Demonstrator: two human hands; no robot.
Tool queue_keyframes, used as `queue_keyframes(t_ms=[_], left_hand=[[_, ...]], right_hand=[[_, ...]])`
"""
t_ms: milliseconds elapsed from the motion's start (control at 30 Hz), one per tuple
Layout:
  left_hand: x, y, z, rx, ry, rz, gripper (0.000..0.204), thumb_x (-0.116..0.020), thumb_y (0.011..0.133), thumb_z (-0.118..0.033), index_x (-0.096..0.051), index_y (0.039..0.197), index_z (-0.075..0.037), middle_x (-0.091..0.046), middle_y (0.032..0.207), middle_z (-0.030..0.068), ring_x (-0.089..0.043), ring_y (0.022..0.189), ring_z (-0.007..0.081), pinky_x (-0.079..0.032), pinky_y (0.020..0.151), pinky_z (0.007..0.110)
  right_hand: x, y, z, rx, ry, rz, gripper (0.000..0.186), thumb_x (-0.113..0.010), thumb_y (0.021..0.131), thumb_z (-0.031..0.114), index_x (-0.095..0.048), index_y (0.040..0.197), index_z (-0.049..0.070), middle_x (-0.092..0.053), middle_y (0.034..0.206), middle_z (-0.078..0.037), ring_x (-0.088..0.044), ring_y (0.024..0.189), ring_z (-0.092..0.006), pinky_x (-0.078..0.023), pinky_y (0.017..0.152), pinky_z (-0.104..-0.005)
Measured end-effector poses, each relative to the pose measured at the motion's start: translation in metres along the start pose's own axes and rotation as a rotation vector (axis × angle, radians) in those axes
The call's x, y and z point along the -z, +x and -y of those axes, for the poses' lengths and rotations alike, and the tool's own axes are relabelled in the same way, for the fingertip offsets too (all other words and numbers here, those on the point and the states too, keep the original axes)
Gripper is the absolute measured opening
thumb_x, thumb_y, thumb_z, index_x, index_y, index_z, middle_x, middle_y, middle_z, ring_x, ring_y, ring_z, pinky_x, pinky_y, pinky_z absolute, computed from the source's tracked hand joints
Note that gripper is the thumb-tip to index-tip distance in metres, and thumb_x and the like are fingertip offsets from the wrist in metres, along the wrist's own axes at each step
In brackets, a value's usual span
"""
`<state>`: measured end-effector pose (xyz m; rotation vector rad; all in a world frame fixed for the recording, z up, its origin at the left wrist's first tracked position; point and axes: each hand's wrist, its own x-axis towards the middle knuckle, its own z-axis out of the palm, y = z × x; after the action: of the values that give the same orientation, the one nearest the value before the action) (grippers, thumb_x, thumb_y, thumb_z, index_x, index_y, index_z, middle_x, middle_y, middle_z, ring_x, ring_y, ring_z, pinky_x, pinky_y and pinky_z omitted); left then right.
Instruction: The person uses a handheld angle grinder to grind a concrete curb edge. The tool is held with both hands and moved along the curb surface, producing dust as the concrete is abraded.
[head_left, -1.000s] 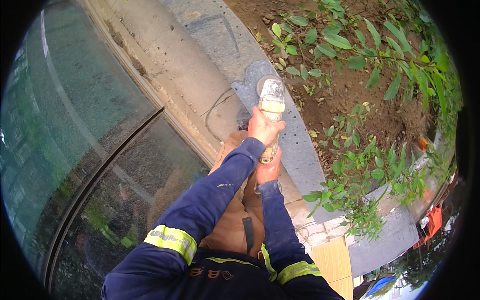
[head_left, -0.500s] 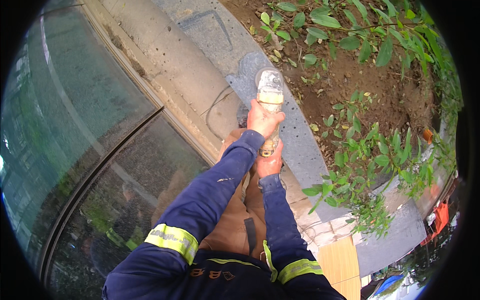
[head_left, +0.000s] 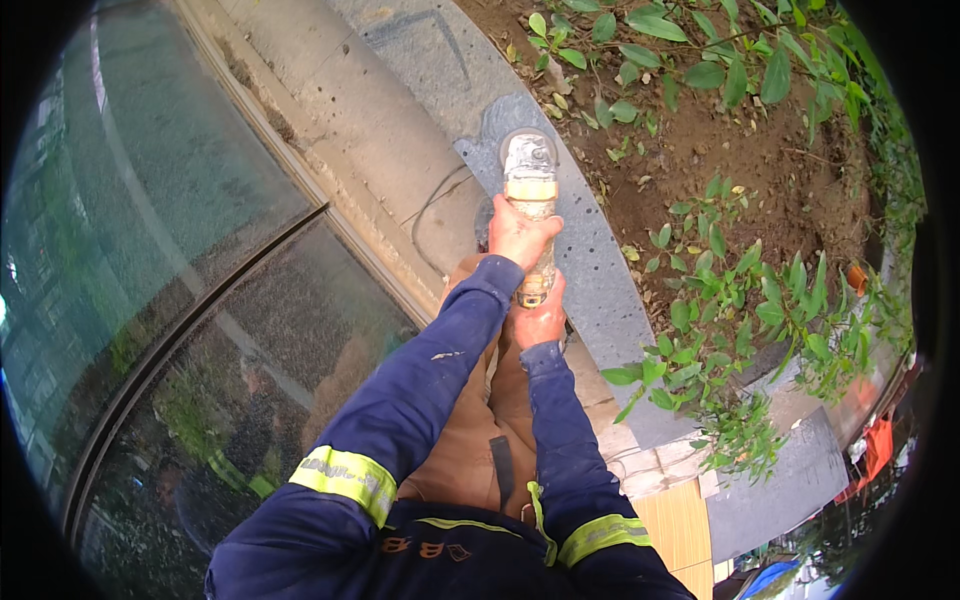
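Observation:
Both my hands are closed round a dusty angle grinder (head_left: 531,186) coated in pale powder. My left hand (head_left: 520,238) wraps the body just behind its yellowish band. Lower down, my right hand (head_left: 541,322) grips the rear end. The grinder's head and round disc (head_left: 529,146) lie over the grey stone slab (head_left: 590,270) that caps the curved kerb. Around the disc the stone shows a darker, smoother patch (head_left: 505,112). Whether the disc touches the stone I cannot tell.
Brown soil with leafy green plants (head_left: 740,290) borders the slab on the right. On the left, glass panels (head_left: 250,390) run along a concrete ledge (head_left: 330,140), where a thin cable (head_left: 432,205) lies. A loose grey slab (head_left: 778,490) and yellowish boards (head_left: 678,525) are at lower right.
The grinder, with both hands on it, has shifted slightly left across the slab. Its disc now sits a little farther from the soil edge. The grip looks the same.

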<state>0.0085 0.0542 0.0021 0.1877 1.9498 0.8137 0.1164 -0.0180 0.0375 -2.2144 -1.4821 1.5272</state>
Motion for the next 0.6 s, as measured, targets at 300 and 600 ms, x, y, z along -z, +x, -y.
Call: queue_keyframes(t_ms=[300,600], left_hand=[[-0.008,-0.028,0.034,0.006,-0.097,-0.007,0.072,-0.084,0.065,-0.024,-0.044,0.118,0.006,-0.066,0.111,0.0213,-0.066,0.102,0.0298,-0.051,0.092,0.038],[-0.02,-0.02,0.012,0.012,-0.072,0.018,0.072,-0.084,0.066,-0.027,-0.045,0.117,0.005,-0.066,0.11,0.0218,-0.066,0.101,0.0304,-0.051,0.091,0.04]], right_hand=[[0.022,-0.03,-0.02,-0.045,-0.096,0.054,0.08,-0.069,0.068,0.005,-0.037,0.141,0.01,-0.067,0.107,-0.026,-0.064,0.101,-0.0459,-0.051,0.085,-0.0486],[0.026,-0.007,-0.017,0.062,-0.004,0.014,0.079,-0.079,0.071,0.016,-0.038,0.138,0.01,-0.068,0.101,-0.022,-0.068,0.097,-0.0414,-0.053,0.081,-0.0457]])
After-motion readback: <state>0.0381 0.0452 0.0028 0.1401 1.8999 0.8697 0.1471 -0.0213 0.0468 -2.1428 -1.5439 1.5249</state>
